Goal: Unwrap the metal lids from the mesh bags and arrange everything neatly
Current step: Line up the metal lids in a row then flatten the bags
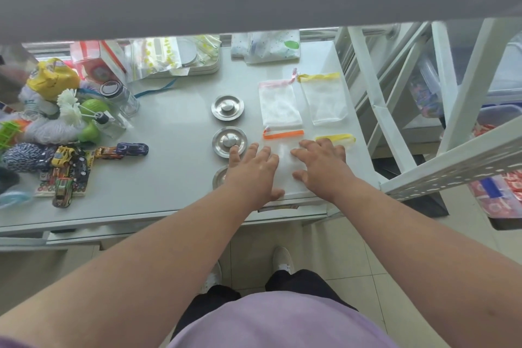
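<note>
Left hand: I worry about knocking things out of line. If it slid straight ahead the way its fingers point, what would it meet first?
Probably the middle metal lid: the left hand lies flat, its outermost fingertip already at that lid's near rim. Its other fingers aim toward the orange-edged mesh bag.

Both hands flat, palms down, fingers spread: left [251, 169]; right [322, 167]; arms outstretched

No text, label, brand or number can be read anywhere in the view. The yellow crumpled plastic bag [52, 78] at the left of the table carries dark printing, and the flat printed card [84, 178] under the toy cars shows rows of small rings, but both are too blurred to make out.
</note>
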Demonstrator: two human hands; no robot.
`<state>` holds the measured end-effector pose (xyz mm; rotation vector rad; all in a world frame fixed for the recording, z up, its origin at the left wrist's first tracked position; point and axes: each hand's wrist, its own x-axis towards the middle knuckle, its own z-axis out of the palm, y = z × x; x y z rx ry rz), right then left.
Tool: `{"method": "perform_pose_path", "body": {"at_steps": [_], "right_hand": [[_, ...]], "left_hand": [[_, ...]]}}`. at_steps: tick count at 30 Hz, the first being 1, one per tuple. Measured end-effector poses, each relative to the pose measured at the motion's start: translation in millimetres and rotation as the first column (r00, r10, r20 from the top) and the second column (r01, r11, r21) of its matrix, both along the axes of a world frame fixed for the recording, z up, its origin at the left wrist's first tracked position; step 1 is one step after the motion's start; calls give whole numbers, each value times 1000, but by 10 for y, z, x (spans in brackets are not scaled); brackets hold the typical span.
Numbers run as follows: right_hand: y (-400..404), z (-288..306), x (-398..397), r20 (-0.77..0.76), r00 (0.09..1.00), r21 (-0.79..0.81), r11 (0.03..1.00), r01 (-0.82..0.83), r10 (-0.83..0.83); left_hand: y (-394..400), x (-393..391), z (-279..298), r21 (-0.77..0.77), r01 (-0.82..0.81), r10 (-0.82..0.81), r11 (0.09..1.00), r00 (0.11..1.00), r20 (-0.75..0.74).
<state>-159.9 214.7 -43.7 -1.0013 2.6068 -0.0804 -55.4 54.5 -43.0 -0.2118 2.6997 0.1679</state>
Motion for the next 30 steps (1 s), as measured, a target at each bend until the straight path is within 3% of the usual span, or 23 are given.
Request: {"method": "perform_pose_path", "body": {"at_steps": [2,5,9,15,30], "right_hand": [[53,23,-5,18,1000,-66,997,25,-24],[295,53,-101,52,975,-256,940,223,-217],[709,-2,-179,100,927,-233,898,374,-361],[867,-124,-182,97,946,-156,934,322,-310],[832,-320,-403,8,973,-104,967,232,-232]], "left_hand": [[-6,10,3,12,-1,1,1000,1000,-18],[48,-35,27,47,17,-12,999,993,-115],[338,-278,50,76,118,-103,990,978,-179],[748,-582,-33,72,219,-208,973,969,-136],[892,-767,-46,3,149,-148,989,986,-83]]}}
